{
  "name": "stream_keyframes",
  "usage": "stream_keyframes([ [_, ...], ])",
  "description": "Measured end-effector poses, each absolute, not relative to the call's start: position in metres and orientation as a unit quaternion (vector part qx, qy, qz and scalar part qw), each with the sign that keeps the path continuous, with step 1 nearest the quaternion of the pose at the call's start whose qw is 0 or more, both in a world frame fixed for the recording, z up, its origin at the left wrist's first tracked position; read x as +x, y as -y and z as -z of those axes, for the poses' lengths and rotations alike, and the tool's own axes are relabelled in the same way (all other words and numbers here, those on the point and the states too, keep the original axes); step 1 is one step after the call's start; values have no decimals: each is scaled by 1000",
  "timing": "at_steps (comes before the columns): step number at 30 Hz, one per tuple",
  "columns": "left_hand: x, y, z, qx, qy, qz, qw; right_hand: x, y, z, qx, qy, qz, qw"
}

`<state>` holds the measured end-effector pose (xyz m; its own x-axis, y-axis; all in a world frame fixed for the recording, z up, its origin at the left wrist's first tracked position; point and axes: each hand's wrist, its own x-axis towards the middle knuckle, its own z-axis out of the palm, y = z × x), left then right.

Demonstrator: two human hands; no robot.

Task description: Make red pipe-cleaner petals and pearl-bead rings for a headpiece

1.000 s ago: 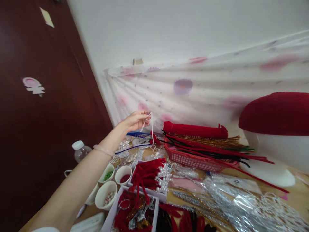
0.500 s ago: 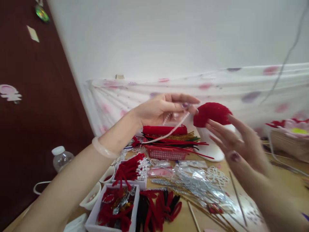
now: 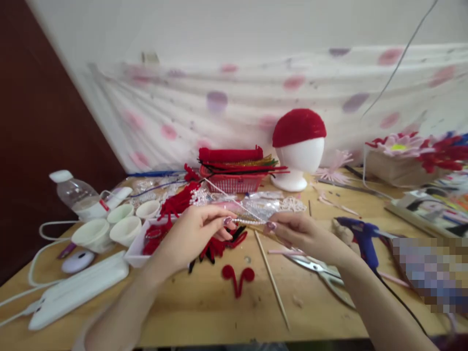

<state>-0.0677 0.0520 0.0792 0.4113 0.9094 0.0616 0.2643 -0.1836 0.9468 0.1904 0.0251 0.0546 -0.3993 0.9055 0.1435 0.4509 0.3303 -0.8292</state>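
Observation:
Between both hands a short length of white bead string (image 3: 250,222) is stretched over the table. My left hand (image 3: 204,226) pinches one end of that length between thumb and fingers. At the other end my right hand (image 3: 296,231) pinches it the same way. From the right fingertips the rest of the string slants back toward the red basket (image 3: 234,183). Below the hands, a red fuzzy V-shaped piece with two coiled ends (image 3: 237,279) lies on the wooden table. Red and black fuzzy pieces (image 3: 215,247) lie partly hidden behind my left hand.
A white foam head (image 3: 302,156) with a red cap (image 3: 300,127) stands at the back. To the right lie scissors (image 3: 314,265) and a blue glue gun (image 3: 365,236). Small white cups (image 3: 91,235), a bottle (image 3: 75,190) and a power strip (image 3: 80,290) occupy the left. A wooden stick (image 3: 272,282) lies in front.
The view has tilted down. My left hand has come down from its raised place with the bead string. My right hand, free and spread before, has closed on the string beside it.

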Motion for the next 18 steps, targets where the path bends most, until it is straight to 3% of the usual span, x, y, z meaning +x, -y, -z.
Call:
stream_keyframes([
  [4, -65, -9, -20, 680, -438, -343, 477, 171, -5, -26, -456, 764, -413, 195],
  [12, -75, 9, 30, 756, -444, -408, 255, 152, 1, 4, -428, 809, -346, 205],
  [18, -82, 8, 46, 749, -444, -384, 308, 150, -6, 15, -413, 835, -306, 198],
])
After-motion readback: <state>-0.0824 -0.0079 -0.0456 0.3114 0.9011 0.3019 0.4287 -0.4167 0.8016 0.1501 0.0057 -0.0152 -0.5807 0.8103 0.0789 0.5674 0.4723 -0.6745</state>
